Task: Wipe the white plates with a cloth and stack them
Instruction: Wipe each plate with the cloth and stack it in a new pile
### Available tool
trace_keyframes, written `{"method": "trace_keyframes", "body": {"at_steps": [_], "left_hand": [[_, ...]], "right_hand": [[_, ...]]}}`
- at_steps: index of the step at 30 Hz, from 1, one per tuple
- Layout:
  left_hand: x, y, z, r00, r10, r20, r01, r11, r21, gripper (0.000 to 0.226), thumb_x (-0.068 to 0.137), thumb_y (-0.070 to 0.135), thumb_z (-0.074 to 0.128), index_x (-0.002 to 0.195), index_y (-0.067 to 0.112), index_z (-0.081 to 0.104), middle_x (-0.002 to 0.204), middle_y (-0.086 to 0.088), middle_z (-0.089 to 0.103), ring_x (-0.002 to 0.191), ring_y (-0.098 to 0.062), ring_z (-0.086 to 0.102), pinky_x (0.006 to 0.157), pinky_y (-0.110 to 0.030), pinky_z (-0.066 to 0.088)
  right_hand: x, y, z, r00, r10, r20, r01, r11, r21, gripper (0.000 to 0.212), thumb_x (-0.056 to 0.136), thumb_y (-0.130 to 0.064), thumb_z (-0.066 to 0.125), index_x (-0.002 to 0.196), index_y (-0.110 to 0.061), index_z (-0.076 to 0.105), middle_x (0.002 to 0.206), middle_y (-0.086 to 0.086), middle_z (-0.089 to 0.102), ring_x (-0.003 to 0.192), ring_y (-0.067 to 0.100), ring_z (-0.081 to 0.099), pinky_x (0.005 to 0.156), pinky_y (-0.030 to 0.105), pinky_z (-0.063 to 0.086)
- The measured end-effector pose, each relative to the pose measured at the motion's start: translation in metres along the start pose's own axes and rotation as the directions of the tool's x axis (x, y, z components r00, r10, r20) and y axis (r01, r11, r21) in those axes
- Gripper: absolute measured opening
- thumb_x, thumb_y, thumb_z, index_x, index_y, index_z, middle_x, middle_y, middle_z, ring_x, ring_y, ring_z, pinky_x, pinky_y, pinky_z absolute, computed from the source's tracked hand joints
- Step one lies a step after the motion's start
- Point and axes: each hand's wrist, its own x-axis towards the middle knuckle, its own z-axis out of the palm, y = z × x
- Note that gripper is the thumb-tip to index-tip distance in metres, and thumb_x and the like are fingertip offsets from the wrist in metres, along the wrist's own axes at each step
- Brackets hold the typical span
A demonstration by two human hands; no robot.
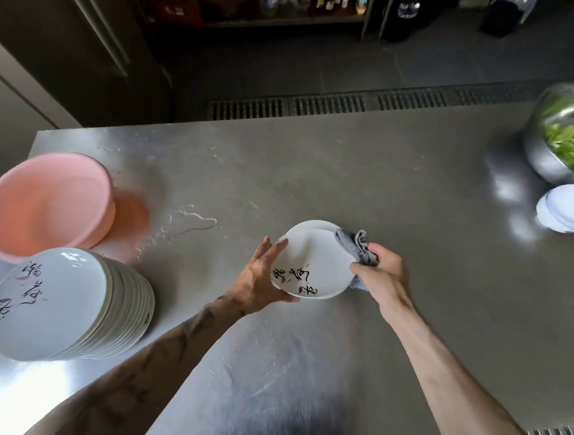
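White stack of plates (pixel 66 303) stands on the surface (pixel 349 188), near and left of the left hand (pixel 263 277). Just ahead, wiping is in hand: the left hand grips the tilted plate (pixel 313 253) by its left rim, fingers spread and thumb hooked under the near edge. The right hand (pixel 382 273), wrist bent inward, grips the grey cloth (pixel 354 245) against the right rim. Judged next: work the cloth across the plate's face, then lower the plate squarely onto that stack.

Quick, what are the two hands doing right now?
Left hand: holding the white plate by its edge.
Right hand: gripping the grey cloth against the plate.
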Motion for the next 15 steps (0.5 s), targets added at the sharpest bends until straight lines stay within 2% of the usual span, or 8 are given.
{"method": "trace_keyframes", "body": {"at_steps": [3, 5, 7, 11, 13, 15], "left_hand": [[0.018, -0.008, 0.009, 0.999, 0.041, -0.003, -0.041, 0.999, 0.034, 0.123, 0.065, 0.018, 0.098, 0.162, 0.023, 0.022, 0.171, -0.015, 0.007, 0.159, -0.017, -0.003, 0.113, -0.012, 0.012], [0.025, -0.013, 0.014, 0.998, 0.07, 0.003, -0.07, 0.997, 0.043, 0.125, 0.065, 0.016, 0.098, 0.162, 0.024, 0.019, 0.171, -0.016, -0.001, 0.157, -0.012, -0.005, 0.113, -0.012, 0.013], [0.029, -0.019, 0.02, 0.995, 0.103, 0.018, -0.104, 0.993, 0.057, 0.125, 0.067, 0.015, 0.097, 0.161, 0.023, 0.014, 0.17, -0.018, -0.005, 0.155, -0.012, -0.008, 0.113, -0.011, 0.012], [0.032, -0.033, 0.032, 0.985, 0.171, 0.023, -0.172, 0.979, 0.112, 0.119, 0.067, 0.018, 0.096, 0.154, 0.02, 0.015, 0.169, -0.022, -0.001, 0.158, -0.03, -0.011, 0.113, -0.002, 0.0], [0.033, -0.035, 0.036, 0.981, 0.191, 0.019, -0.192, 0.973, 0.125, 0.117, 0.067, 0.019, 0.096, 0.152, 0.022, 0.016, 0.168, -0.023, -0.001, 0.158, -0.03, -0.009, 0.115, -0.004, 0.001], [0.033, -0.035, 0.038, 0.982, 0.19, 0.017, -0.191, 0.976, 0.106, 0.12, 0.066, 0.018, 0.097, 0.152, 0.025, 0.015, 0.169, -0.022, -0.003, 0.157, -0.023, -0.009, 0.121, -0.011, 0.009]], "right_hand": [[0.017, 0.013, 0.002, 1.0, 0.0, -0.019, 0.0, 0.999, -0.034, 0.028, 0.07, 0.008, 0.068, 0.079, -0.019, 0.067, 0.056, -0.017, 0.047, 0.057, 0.009, 0.041, 0.052, 0.017, 0.037], [0.027, 0.021, 0.006, 0.999, 0.007, -0.036, -0.009, 0.999, -0.052, 0.036, 0.07, 0.01, 0.067, 0.097, -0.014, 0.073, 0.066, -0.013, 0.06, 0.064, 0.012, 0.051, 0.067, 0.026, 0.05], [0.033, 0.027, 0.01, 0.998, 0.018, -0.054, -0.021, 0.998, -0.063, 0.047, 0.07, 0.011, 0.066, 0.11, -0.012, 0.074, 0.075, -0.006, 0.067, 0.066, 0.01, 0.057, 0.074, 0.034, 0.057], [0.037, 0.038, 0.017, 0.997, -0.009, -0.081, 0.002, 0.996, -0.091, 0.05, 0.067, 0.011, 0.064, 0.107, -0.017, 0.075, 0.071, -0.016, 0.068, 0.059, -0.002, 0.057, 0.065, 0.019, 0.051], [0.037, 0.042, 0.018, 0.996, -0.02, -0.09, 0.011, 0.995, -0.103, 0.053, 0.066, 0.012, 0.063, 0.105, -0.022, 0.074, 0.074, -0.017, 0.069, 0.061, -0.004, 0.058, 0.063, 0.015, 0.048], [0.039, 0.047, 0.018, 0.995, -0.026, -0.098, 0.014, 0.992, -0.122, 0.057, 0.066, 0.014, 0.061, 0.109, -0.021, 0.074, 0.079, -0.014, 0.07, 0.064, -0.006, 0.059, 0.064, 0.011, 0.046]]}}
